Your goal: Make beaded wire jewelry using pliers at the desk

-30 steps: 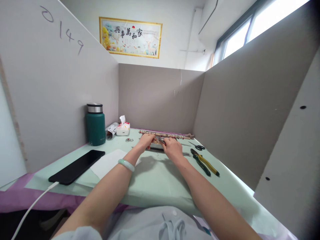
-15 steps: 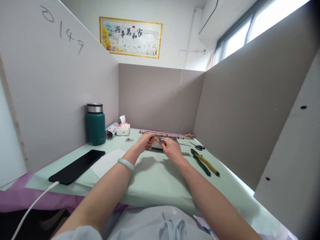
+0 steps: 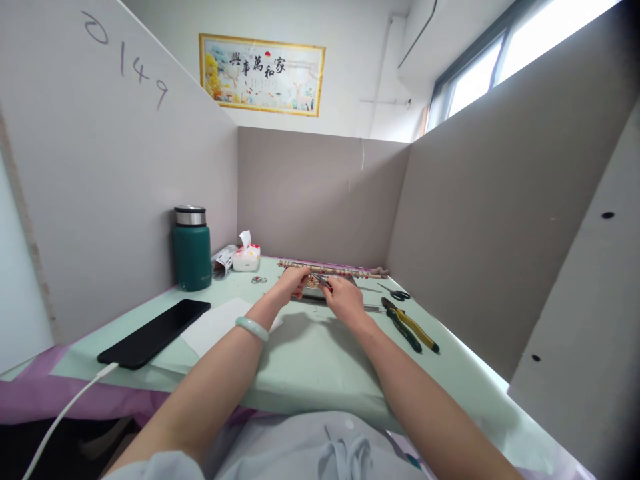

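Over the middle of the table, my left hand [image 3: 294, 283] is closed, its fingertips pinched on something too small to make out. My right hand [image 3: 345, 297] is wrapped round small pliers [image 3: 321, 279] with metal jaws and a bit of red handle showing. The jaws point left, at the fingertips of my left hand. Below and behind both hands lies a dark-edged tray [image 3: 311, 299] with small gold and red pieces in it, partly hidden by the hands. Just beyond, a long rod strung with beads [image 3: 345, 271] runs across the table.
Green and yellow handled pliers [image 3: 411, 327] and black scissors [image 3: 399, 294] lie at right. White paper [image 3: 215, 325], a black phone [image 3: 155, 333] with a cable, a green bottle [image 3: 192, 253], a tissue pack [image 3: 247, 257] and small rings [image 3: 259, 280] are at left. Partitions enclose the table.
Almost nothing differs. Both hands stay at the same spot, with my left hand and the pliers shifted very slightly.
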`<state>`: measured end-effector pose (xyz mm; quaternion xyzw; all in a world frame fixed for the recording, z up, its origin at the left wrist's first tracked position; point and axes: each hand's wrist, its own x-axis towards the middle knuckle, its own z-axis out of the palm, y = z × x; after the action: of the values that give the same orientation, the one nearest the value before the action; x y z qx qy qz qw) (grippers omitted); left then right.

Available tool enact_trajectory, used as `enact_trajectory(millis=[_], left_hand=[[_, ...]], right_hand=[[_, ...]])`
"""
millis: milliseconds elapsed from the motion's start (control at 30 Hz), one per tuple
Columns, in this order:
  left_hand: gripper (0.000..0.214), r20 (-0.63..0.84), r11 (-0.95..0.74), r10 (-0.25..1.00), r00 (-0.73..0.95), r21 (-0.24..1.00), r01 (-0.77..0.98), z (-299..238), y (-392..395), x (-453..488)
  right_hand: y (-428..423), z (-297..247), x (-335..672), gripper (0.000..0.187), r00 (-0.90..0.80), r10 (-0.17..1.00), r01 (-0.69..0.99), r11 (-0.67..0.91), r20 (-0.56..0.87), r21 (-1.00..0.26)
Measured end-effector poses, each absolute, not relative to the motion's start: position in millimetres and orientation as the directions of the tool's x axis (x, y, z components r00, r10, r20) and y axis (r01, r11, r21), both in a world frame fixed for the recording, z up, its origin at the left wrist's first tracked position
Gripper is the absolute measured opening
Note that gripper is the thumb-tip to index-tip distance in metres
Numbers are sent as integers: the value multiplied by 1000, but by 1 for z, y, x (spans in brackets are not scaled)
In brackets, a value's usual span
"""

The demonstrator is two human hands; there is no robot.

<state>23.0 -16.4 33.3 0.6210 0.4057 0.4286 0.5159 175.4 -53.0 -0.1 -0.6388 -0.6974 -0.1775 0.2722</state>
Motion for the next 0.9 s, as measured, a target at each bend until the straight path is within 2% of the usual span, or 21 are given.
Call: enact_trajectory(millis=[200,900], left_hand=[[27,110,-139,960,259,986,97,34,-18,24],[23,105,-138,963,247,983,121,33,-16,25]], right_hand=[[-52,-1,176,35,-34,765,993,100,643,-67],[-50,-2,177,32,-50,786,992,108,616,-58]])
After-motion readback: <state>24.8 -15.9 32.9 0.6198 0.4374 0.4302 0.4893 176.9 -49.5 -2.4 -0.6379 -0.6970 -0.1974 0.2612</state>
